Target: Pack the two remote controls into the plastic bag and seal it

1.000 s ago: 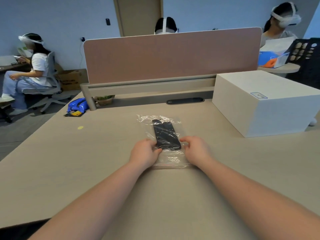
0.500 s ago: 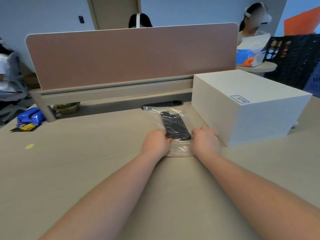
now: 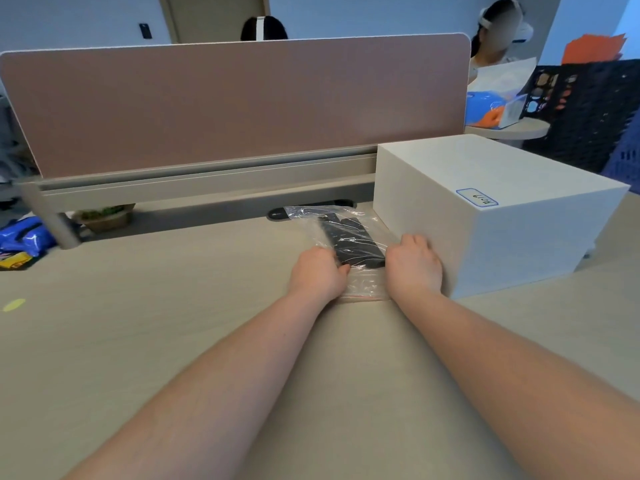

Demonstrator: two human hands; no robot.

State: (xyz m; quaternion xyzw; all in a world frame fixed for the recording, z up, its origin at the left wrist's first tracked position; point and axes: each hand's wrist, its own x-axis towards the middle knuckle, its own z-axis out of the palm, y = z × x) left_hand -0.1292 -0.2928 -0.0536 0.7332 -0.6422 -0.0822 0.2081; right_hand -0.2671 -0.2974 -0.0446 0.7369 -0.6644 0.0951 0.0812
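Observation:
A clear plastic bag [image 3: 363,287] lies flat on the beige desk [image 3: 173,341], its red-striped seal edge towards me. Inside it are the black remote controls [image 3: 353,242], lying side by side; I cannot separate them clearly. My left hand [image 3: 317,275] grips the bag's left side near the remotes' near end. My right hand [image 3: 414,265] holds the bag's right side, close against the white box. Fingertips of both hands are hidden under the knuckles.
A large white box [image 3: 502,209] with a small label stands right of the bag. A pink divider panel [image 3: 235,105] runs along the desk's far edge. A blue packet [image 3: 24,237] lies far left. People with headsets sit behind.
Both hands have slid the bag with the remotes away from me and to the right, until it lies beside the white box. The head view has turned right.

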